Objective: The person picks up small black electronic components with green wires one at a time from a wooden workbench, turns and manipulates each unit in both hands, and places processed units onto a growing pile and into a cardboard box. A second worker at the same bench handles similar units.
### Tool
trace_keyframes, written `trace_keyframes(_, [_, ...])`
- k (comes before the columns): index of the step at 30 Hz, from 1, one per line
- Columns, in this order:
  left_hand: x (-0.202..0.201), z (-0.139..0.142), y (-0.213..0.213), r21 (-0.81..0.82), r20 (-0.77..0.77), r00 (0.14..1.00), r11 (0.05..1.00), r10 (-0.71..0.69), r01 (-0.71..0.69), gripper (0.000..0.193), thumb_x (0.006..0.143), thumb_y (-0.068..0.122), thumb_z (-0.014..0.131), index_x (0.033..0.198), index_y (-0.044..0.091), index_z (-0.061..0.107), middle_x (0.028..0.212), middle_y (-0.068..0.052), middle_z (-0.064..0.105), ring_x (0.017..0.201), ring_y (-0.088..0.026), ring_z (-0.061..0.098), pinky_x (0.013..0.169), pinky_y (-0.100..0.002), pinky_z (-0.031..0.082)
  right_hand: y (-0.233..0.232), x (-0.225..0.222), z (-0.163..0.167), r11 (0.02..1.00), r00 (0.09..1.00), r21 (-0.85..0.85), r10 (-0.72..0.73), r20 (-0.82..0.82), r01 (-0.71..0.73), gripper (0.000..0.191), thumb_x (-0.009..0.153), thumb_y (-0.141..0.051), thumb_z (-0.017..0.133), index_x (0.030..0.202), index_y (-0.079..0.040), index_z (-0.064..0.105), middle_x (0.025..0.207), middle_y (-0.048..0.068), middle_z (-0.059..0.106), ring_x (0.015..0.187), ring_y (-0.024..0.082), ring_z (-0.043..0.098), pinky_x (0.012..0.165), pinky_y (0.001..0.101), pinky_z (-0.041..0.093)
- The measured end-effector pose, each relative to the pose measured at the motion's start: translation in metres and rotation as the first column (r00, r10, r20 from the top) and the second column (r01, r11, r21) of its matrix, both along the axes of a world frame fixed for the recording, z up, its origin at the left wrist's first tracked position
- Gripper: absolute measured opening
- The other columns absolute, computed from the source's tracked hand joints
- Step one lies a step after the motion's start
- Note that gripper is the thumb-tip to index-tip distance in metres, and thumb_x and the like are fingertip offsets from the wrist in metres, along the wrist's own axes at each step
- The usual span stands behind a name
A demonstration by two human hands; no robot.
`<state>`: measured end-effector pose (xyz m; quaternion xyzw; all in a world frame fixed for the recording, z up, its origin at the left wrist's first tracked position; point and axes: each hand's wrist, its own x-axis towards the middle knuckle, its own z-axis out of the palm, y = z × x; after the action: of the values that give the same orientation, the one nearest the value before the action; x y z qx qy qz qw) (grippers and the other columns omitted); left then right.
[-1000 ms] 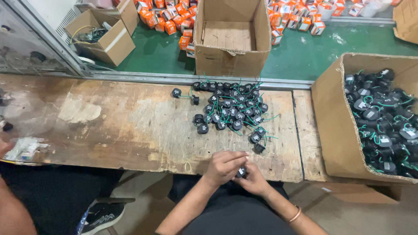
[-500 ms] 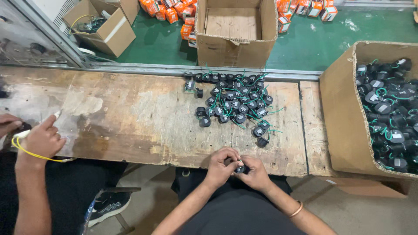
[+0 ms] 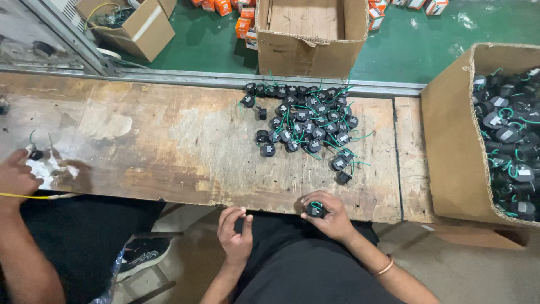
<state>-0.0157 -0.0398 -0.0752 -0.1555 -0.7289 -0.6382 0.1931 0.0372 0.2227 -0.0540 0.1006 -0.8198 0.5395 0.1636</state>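
R hand (image 3: 329, 214) grips a small black round plastic part w/ green wire (image 3: 315, 210), fingers curled round it, at the near edge of the worn wooden worktop (image 3: 169, 146); L hand (image 3: 235, 231) hangs just off that edge, fingers loosely bent, thumb & forefinger nearly meeting, holding nothing visible. Up the top toward its far edge lies a pile of same black parts w/ green wires (image 3: 304, 121), and at the right end an open brown cardboard box (image 3: 450, 152) is full of more of them. Beyond the far edge, on green floor: an open brown carton (image 3: 309, 34), looks empty, small orange packs (image 3: 233, 11) near it, another open carton w/ yellow cable (image 3: 132, 25) far left; a co-worker's hand (image 3: 14, 180) at the left end holds a yellow wire (image 3: 34, 197).
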Motion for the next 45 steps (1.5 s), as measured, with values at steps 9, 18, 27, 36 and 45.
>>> trace_keyframes(9, [-0.089, 0.041, 0.047, -0.564, -0.119, 0.993, 0.824, -0.014, -0.056, 0.056, 0.078, 0.014, 0.076, 0.132, 0.002, 0.062, 0.135, -0.016, 0.061, 0.128, -0.038, 0.052, 0.110, -0.051, 0.038, 0.000, 0.004, -0.004, 0.988, 0.991, 0.091, 0.118, 0.062, -0.124, 0.042, 0.078, 0.001, 0.072, 0.119, -0.006, 0.065, 0.099, 0.008, 0.073, 0.094, 0.024, 0.073, 0.087, 0.0359, 0.056])
trace_keyframes(18, [-0.120, 0.038, 0.083, -0.590, -0.021, 0.997, 0.806, -0.074, 0.048, 0.041, 0.080, 0.019, 0.080, 0.116, 0.006, 0.065, 0.133, -0.014, 0.064, 0.125, -0.037, 0.057, 0.105, -0.046, 0.045, 0.006, -0.003, -0.010, 0.988, 0.987, 0.066, 0.145, -0.063, -0.141, 0.034, 0.080, 0.003, 0.072, 0.113, -0.005, 0.069, 0.129, 0.014, 0.067, 0.120, 0.031, 0.067, 0.101, 0.0405, 0.053])
trace_keyframes(27, [-0.069, 0.036, 0.072, -0.067, 0.040, 0.970, 0.968, -0.239, 0.241, 0.036, 0.070, 0.006, 0.089, 0.104, 0.007, 0.076, 0.100, -0.008, 0.073, 0.099, -0.022, 0.070, 0.088, -0.034, 0.057, 0.009, -0.009, -0.011, 0.993, 0.998, 0.099, -0.067, -0.008, 0.068, 0.053, 0.074, -0.009, 0.086, 0.122, -0.004, 0.065, 0.116, 0.012, 0.069, 0.109, 0.028, 0.068, 0.096, 0.0381, 0.053])
trace_keyframes(36, [-0.034, 0.054, 0.106, -0.145, -0.231, 0.852, 0.882, -0.470, 0.448, 0.024, 0.078, -0.001, 0.081, 0.099, 0.009, 0.077, 0.100, -0.006, 0.074, 0.088, -0.025, 0.068, 0.077, -0.035, 0.056, 0.011, 0.000, -0.036, 0.983, 0.943, -0.121, -0.090, 0.320, 0.135, 0.050, 0.078, -0.011, 0.077, 0.126, -0.006, 0.062, 0.101, 0.013, 0.071, 0.083, 0.030, 0.071, 0.075, 0.0380, 0.057])
trace_keyframes(45, [-0.038, 0.040, 0.088, -0.138, -0.267, 0.781, 0.825, -0.564, 0.548, 0.021, 0.080, 0.000, 0.080, 0.096, 0.005, 0.068, 0.104, -0.009, 0.072, 0.094, -0.028, 0.072, 0.083, -0.038, 0.058, 0.011, -0.003, -0.018, 0.997, 0.998, 0.062, -0.051, 0.039, 0.048, 0.048, 0.071, -0.016, 0.086, 0.113, -0.001, 0.067, 0.098, 0.013, 0.071, 0.083, 0.028, 0.070, 0.075, 0.0365, 0.056])
